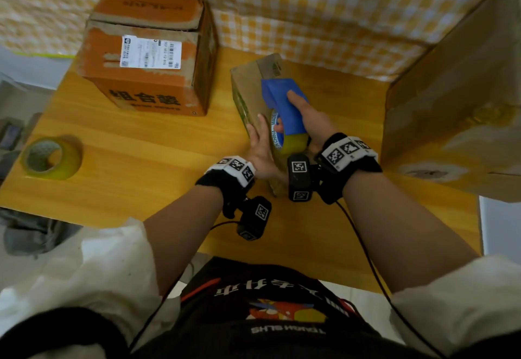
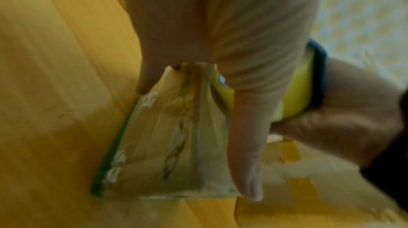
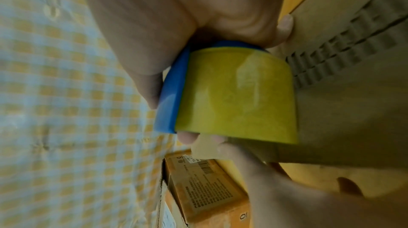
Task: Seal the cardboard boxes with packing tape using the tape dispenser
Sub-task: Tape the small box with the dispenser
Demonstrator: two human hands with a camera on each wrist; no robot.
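Observation:
A small brown cardboard box (image 1: 251,91) lies in the middle of the wooden table (image 1: 141,139), with clear tape along its left edge. My right hand (image 1: 301,110) grips the blue tape dispenser (image 1: 283,99), which rests on the box top. Its yellowish tape roll (image 3: 238,95) faces the right wrist camera. My left hand (image 1: 259,139) lies flat against the box beside the roll. In the left wrist view its fingers (image 2: 247,153) are straight along the taped box (image 2: 159,144), with the thumb on the other side of the edge.
An orange cardboard box (image 1: 149,57) with a white label stands at the back left. A spare tape roll (image 1: 50,158) lies at the table's left edge. A large brown box (image 1: 451,99) fills the right side. A checked cloth (image 1: 310,6) hangs behind.

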